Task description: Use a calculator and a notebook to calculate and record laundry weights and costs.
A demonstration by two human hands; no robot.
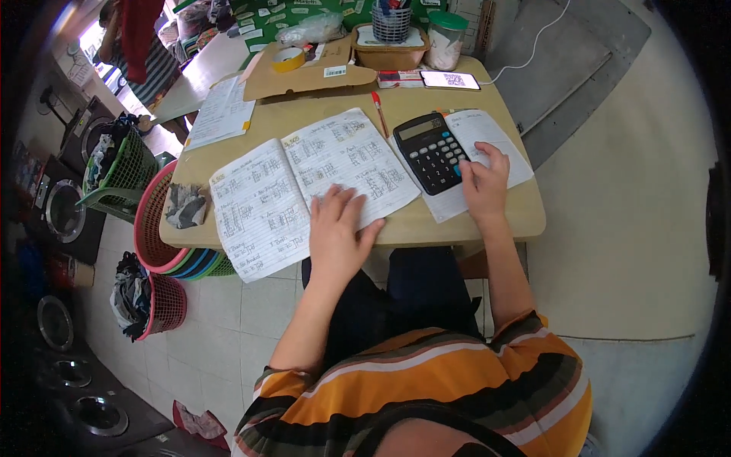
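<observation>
An open notebook (263, 190) with handwritten columns lies on the yellowish table (502, 226). My left hand (337, 228) rests on the lower part of its right page, fingers stretched out and holding nothing. Right of the notebook, a black calculator (430, 152) with grey and blue keys sits on a sheet of paper (499, 145). My right hand (485, 183) is at the calculator's right edge, its fingers half bent and apart, with a fingertip at or just over the keys. Whether a key is pressed I cannot tell. A red pen (379, 113) lies beyond the notebook.
A cardboard box (312, 85) with yellow tape (288, 59), a basket (391, 57), a green-lidded jar (446, 42) and a lit phone (451, 80) stand along the back. Laundry baskets (165, 305) and washers (65, 209) are at left, where another person (145, 65) stands.
</observation>
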